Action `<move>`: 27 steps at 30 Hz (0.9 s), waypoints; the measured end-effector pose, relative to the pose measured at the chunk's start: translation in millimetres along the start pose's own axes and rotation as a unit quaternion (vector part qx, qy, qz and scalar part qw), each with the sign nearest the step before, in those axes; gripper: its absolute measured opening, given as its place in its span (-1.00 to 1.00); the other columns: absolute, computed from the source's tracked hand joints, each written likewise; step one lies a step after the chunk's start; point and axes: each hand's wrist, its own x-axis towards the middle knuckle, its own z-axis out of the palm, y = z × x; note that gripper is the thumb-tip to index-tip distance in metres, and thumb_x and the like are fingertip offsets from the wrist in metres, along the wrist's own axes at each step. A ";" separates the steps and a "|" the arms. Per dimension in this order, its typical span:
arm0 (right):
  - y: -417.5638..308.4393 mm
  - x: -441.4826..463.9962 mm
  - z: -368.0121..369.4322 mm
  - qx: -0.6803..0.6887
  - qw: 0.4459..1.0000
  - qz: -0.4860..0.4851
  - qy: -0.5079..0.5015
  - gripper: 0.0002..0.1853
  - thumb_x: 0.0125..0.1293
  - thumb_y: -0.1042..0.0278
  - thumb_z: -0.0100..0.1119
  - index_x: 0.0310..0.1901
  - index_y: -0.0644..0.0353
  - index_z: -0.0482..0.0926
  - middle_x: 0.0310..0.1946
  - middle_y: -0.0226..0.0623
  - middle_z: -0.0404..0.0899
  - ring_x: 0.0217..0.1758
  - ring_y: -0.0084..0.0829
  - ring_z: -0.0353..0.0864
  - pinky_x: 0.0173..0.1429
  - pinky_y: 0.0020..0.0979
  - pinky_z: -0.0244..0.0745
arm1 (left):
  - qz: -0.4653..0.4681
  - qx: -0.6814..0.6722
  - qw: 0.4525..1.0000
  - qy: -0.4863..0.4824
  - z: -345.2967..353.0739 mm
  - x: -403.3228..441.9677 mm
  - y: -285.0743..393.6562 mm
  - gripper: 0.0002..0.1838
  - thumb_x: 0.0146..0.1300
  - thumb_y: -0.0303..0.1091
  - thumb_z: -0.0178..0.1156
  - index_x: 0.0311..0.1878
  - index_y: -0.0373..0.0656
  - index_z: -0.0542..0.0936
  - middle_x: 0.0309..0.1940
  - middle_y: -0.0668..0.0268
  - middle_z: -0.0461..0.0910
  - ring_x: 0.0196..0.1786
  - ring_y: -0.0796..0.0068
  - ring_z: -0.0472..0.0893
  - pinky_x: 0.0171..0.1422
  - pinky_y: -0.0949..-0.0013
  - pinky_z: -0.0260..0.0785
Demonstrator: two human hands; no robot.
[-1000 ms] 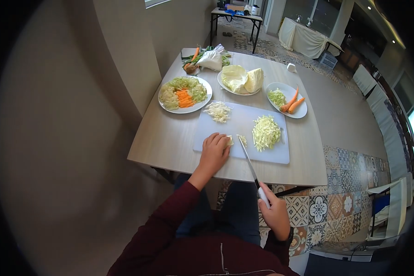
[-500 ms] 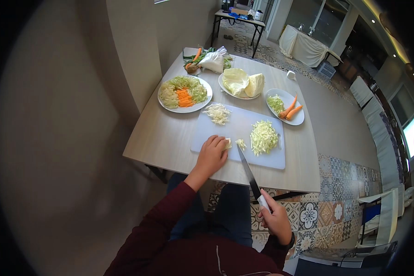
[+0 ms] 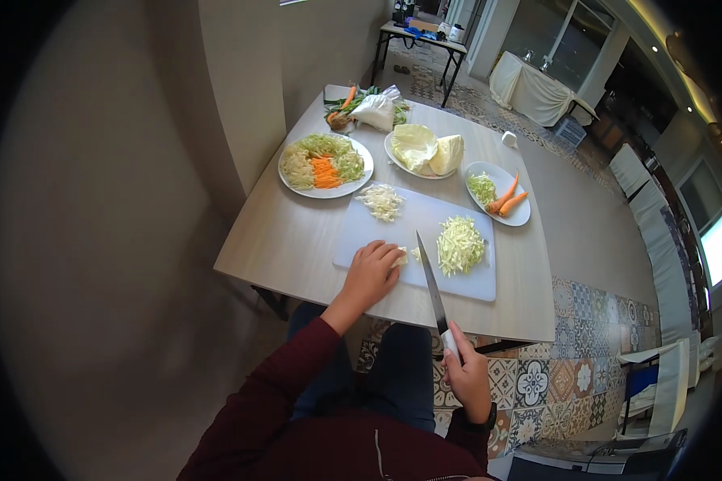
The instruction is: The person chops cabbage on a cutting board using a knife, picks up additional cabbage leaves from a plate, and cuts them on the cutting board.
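Observation:
My left hand (image 3: pixel 371 271) rests at the near edge of the white cutting board (image 3: pixel 419 210), fingers curled and pressing down on a small pale piece of cabbage (image 3: pixel 402 257). In my right hand (image 3: pixel 468 374) is a knife (image 3: pixel 431 282), gripped by its white handle, the long blade pointing away from me over the board. Beside the blade lie a few small cut bits (image 3: pixel 415 254), partly hidden by it. A heap of shredded green cabbage (image 3: pixel 460 247) sits on the board's right side, and a smaller, whiter heap (image 3: pixel 381 203) at its far left.
Behind the board stand a plate of shredded vegetables and carrot strips (image 3: pixel 326 187), a plate with large cabbage pieces (image 3: pixel 415 147), and a plate with whole carrots (image 3: pixel 504 196). A plastic bag of white contents (image 3: pixel 375 112) lies among vegetables at the far end. A wall (image 3: pixel 241 96) borders the left.
The knife has moved forward and its blade points more directly away from me, its tip now beyond the small cut bits. My left hand stays on the cabbage piece.

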 end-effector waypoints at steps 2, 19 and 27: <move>-0.6 4.0 7.5 -0.008 1.000 -0.018 -0.002 -0.43 0.41 0.50 -0.03 0.46 0.09 0.32 -0.55 -0.41 0.51 -0.60 -0.69 0.44 -0.46 -0.57 0.43 | 0.002 0.009 1.000 0.002 0.4 -0.5 -0.6 -0.70 0.18 -0.36 0.25 0.00 -0.11 0.63 0.09 0.27 0.60 0.25 0.15 0.48 0.29 0.10 0.30; -9.1 4.7 21.2 -0.032 0.998 0.009 -0.061 -0.45 0.41 0.48 0.00 0.44 0.15 0.30 -0.57 -0.05 0.52 -0.60 -0.31 0.61 -0.37 -0.30 0.51 | -0.001 0.029 1.000 0.003 3.5 -0.5 -1.6 -0.71 0.16 -0.34 0.28 -0.02 -0.07 0.66 0.08 0.30 0.62 0.23 0.19 0.50 0.26 0.12 0.31; -14.3 -3.9 2.4 -0.026 0.994 0.032 -0.100 -0.45 0.45 0.46 -0.07 0.47 0.18 0.25 -0.67 -0.26 0.45 -0.66 -0.50 0.55 -0.44 -0.39 0.51 | -0.006 0.013 1.000 0.005 4.4 0.0 -3.9 -0.73 0.15 -0.35 0.29 -0.05 -0.06 0.68 0.05 0.32 0.64 0.21 0.23 0.51 0.24 0.13 0.32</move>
